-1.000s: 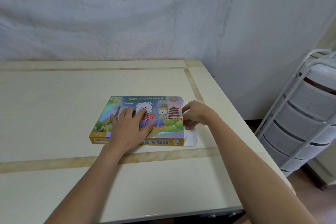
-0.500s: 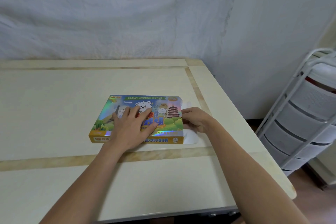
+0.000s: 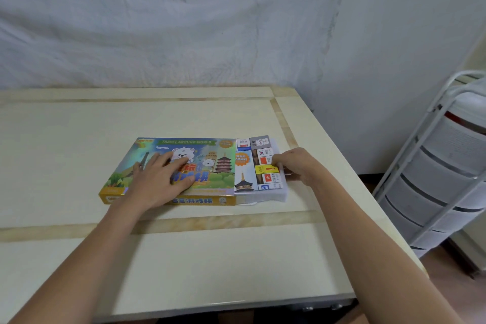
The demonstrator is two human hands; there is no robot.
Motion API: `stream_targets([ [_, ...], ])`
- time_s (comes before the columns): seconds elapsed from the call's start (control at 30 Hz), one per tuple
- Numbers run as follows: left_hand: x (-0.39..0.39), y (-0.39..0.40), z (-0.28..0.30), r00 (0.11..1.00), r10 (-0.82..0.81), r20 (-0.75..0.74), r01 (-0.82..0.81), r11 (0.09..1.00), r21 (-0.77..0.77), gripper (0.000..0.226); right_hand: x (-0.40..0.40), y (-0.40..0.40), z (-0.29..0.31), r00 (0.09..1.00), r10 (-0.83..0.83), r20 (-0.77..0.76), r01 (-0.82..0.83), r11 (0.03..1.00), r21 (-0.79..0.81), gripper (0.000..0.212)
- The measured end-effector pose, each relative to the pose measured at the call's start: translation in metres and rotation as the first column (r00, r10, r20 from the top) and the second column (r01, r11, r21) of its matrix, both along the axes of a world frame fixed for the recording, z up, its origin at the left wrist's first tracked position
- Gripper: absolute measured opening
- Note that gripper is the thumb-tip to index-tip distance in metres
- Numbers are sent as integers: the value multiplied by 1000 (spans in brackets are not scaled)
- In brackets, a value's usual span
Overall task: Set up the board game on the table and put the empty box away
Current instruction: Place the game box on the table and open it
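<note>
A colourful game box [image 3: 210, 150] titled "Travel Around World" lies flat on the cream table [image 3: 184, 258]. My left hand [image 3: 160, 181] presses flat on the box lid, fingers spread. From the box's right end a folded game board [image 3: 256, 166] with flag squares sticks out, on a white inner tray. My right hand [image 3: 297, 166] grips the right edge of that board, its fingers curled round it.
A white tiered storage cart [image 3: 441, 173] stands on the floor right of the table. A white cloth hangs behind the table. The table's right edge runs close beside my right arm.
The folded board and white tray have slid out of the box's right end, drawn to the right by my right hand. My left hand still holds the box down.
</note>
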State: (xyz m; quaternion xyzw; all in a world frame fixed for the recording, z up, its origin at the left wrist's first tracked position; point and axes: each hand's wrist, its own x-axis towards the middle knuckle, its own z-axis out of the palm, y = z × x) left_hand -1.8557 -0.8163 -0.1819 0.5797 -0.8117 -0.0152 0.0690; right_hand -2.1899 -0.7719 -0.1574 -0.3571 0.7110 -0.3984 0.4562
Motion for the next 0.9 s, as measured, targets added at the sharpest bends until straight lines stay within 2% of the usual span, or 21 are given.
stream_targets([
  [0.07,-14,2,4,1000,-5,-3,5,1000,-28,86,3,-3,-2,998,-14,-63,14,1000,2,19],
  [0.13,-38,9,6,997,-79,-8,78,994,-82,79,8,-8,-3,986,-25,-162,26,1000,3,21],
  [0.2,-60,18,2,983,-185,1,185,980,-77,82,12,-9,-4,949,-27,-315,29,1000,3,28],
  [0.27,-71,24,-5,973,-226,39,227,973,-36,92,14,-10,-7,918,-41,-394,41,999,-10,31],
  [0.37,-67,20,-9,975,-216,55,216,976,9,102,11,-11,-7,924,-87,-373,84,996,-22,30],
  [0.47,-50,11,-5,975,-222,30,221,975,36,95,-2,-7,-3,919,-134,-372,135,991,-24,32],
  [0.57,-32,5,-3,976,-218,-4,217,974,68,105,-14,-1,-2,908,-156,-389,168,986,-3,32],
  [0.7,-16,0,0,979,-198,-45,201,975,93,103,-25,3,-2,897,-182,-402,204,979,13,31],
  [0.9,5,-9,5,985,-151,-80,162,974,156,115,-39,6,-4,850,-199,-488,232,973,7,24],
])
